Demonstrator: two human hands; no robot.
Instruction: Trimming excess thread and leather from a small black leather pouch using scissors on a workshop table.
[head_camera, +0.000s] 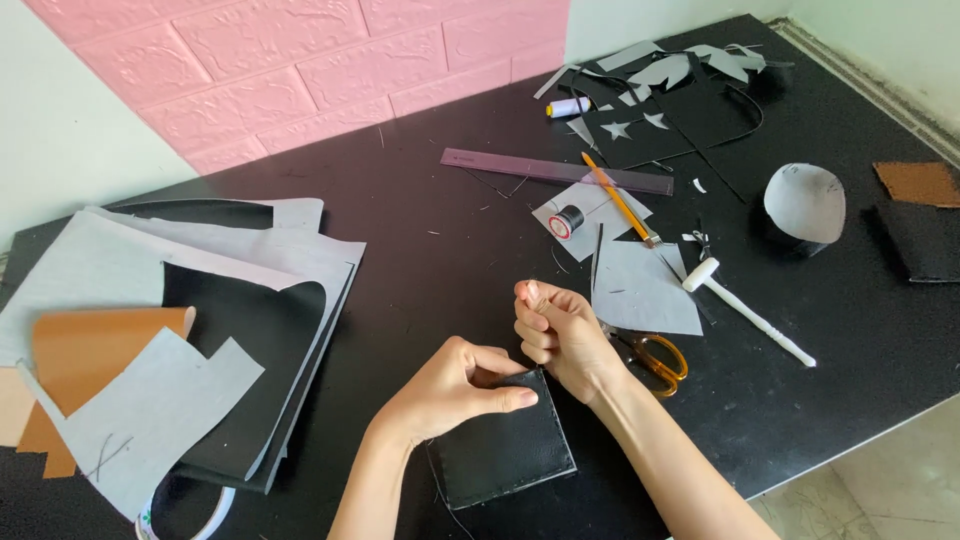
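The hands meet over the near middle of the bench (420, 200). The left hand (455, 385) pinches the top edge of a black leather square (505, 450) between thumb and forefinger, pressing it flat on the bench so it does not slide. The right hand (560, 335) is curled shut just above the square's upper right corner, fingertips raised and pinched as if on something too fine to make out; a thin dark thread trails from the square's lower left edge.

Just beside the right wrist lie orange-handled scissors (660, 362), within easy reach. Beyond them a grey paper sheet (640, 290) and a white-handled tool (750, 312) rest on the bench. Farther back sit a dark thread spool (569, 220) on grey paper, a yellow pencil (620, 200) across a purple ruler (555, 170), and a small white and yellow spool (568, 107). No labels are legible. At the left, grey, black and tan sheets (190, 330) are stacked apart from the working spot.
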